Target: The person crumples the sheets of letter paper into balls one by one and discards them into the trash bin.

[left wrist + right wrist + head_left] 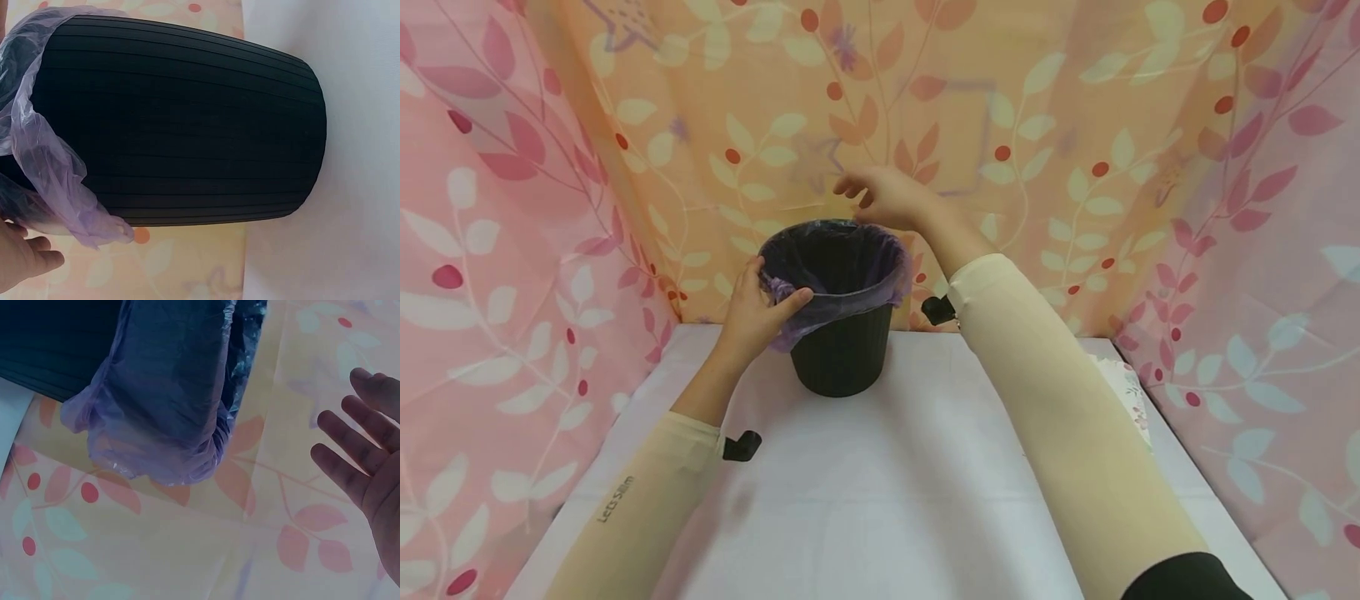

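A black ribbed trash can [842, 358] stands upright on the white table, lined with a thin purple plastic bag [865, 298]. The bag is folded out over the rim and bunched at the left, also seen as a purple bag [56, 169] in the left wrist view. My left hand [752, 308] holds the can's left rim, thumb over the front and fingers along the side. Above the far right of the rim, my right hand [887, 198] hovers with loosely bent fingers. In the right wrist view this right hand [369, 444] is apart from the bag, holding nothing.
A patterned white item [1123, 392] lies at the table's right edge, partly behind my right sleeve [1060, 400]. Floral cloth [1060, 92] stands behind and at both sides of the white table [850, 500]. Each wrist wears a small black camera mount [742, 447].
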Tool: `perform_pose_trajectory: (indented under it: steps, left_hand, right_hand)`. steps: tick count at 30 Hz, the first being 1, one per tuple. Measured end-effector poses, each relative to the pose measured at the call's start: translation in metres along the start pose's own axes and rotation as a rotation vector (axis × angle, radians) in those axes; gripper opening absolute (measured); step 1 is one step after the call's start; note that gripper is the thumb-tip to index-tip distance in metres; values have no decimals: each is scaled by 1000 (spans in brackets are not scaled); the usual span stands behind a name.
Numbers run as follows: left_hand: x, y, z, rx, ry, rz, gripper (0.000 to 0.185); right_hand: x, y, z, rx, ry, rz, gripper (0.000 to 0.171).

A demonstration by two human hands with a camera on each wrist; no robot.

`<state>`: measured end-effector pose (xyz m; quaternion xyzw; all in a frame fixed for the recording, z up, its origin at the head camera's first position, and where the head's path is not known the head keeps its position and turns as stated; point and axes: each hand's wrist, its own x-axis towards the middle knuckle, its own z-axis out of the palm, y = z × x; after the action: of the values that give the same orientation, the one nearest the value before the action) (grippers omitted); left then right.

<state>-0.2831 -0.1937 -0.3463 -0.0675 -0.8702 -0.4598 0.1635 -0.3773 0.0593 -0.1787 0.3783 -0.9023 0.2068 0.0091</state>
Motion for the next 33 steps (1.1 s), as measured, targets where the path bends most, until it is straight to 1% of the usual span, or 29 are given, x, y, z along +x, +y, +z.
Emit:
perform_pose_trajectory:
  steps: [5, 11, 17, 22, 28, 33]
  left_hand:
    - [1, 1, 2, -15, 3, 4, 115]
    - [3, 2, 3, -22, -2, 1, 116]
    - [1, 2, 4, -24, -30, -9, 117]
    - [-2, 1, 1, -25, -33, -29, 117]
    - [-4, 2, -1, -81, -29, 9, 114]
    - [-7, 1, -2, -130, -18, 0, 112]
  right_hand:
    - [-13, 1, -2, 26, 15, -43, 45]
    - [-34, 1, -3, -13, 42, -75, 45]
    - [-60, 1, -5, -57, 76, -75, 45]
    - [-76, 1, -1, -54, 89, -76, 46]
    - [-93, 10, 4, -64, 135, -86, 42]
    - [-105, 19, 6, -47, 182, -141, 39]
